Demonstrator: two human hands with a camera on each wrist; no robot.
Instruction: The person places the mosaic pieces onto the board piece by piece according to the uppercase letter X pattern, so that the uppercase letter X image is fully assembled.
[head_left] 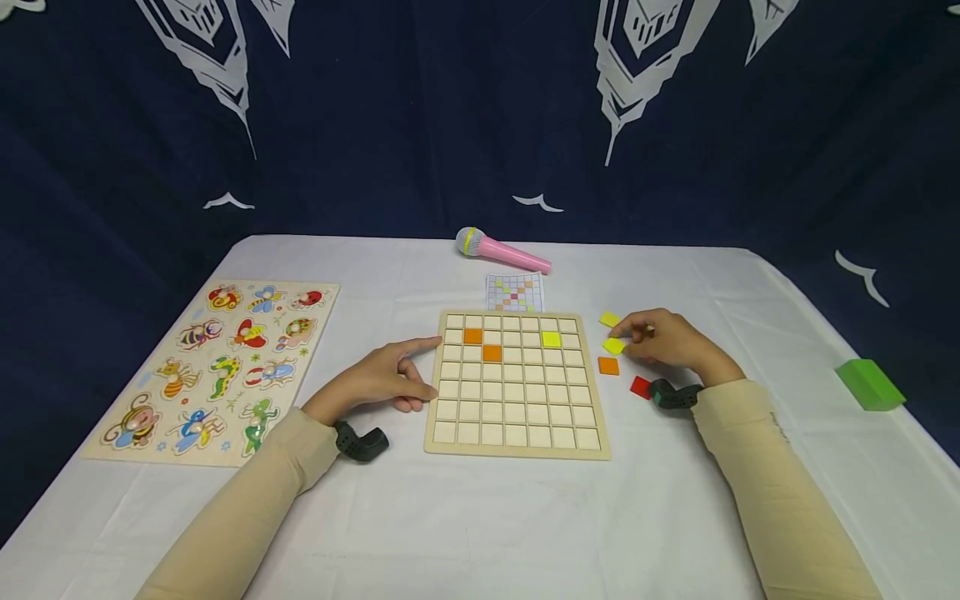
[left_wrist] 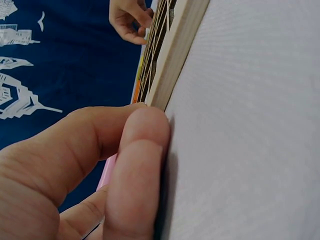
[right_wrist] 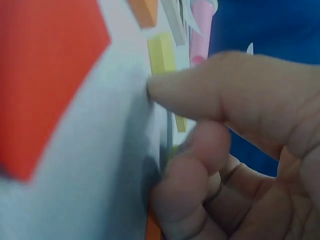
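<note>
A wooden grid board (head_left: 517,454) lies flat, with two orange tiles (head_left: 472,336) and a yellow tile (head_left: 551,339) in its cells. My left hand (head_left: 386,375) touches its left edge with extended index finger and thumb; in the left wrist view, fingertips (left_wrist: 145,120) are right at the wooden rim (left_wrist: 175,55). Right of the board, my right hand (head_left: 663,342) pinches the corner of a loose yellow tile (head_left: 613,346) between thumb and index finger. The right wrist view shows the thumb overlapping that tile's end (right_wrist: 161,52), its other fingers curled.
Loose yellow (head_left: 609,319), orange (head_left: 608,366) and red (head_left: 641,387) tiles lie around the right hand. A printed pattern card (head_left: 514,292) and pink microphone (head_left: 513,253) lie behind the board. An insect picture puzzle (head_left: 217,375) is at left, a green block (head_left: 870,385) at far right.
</note>
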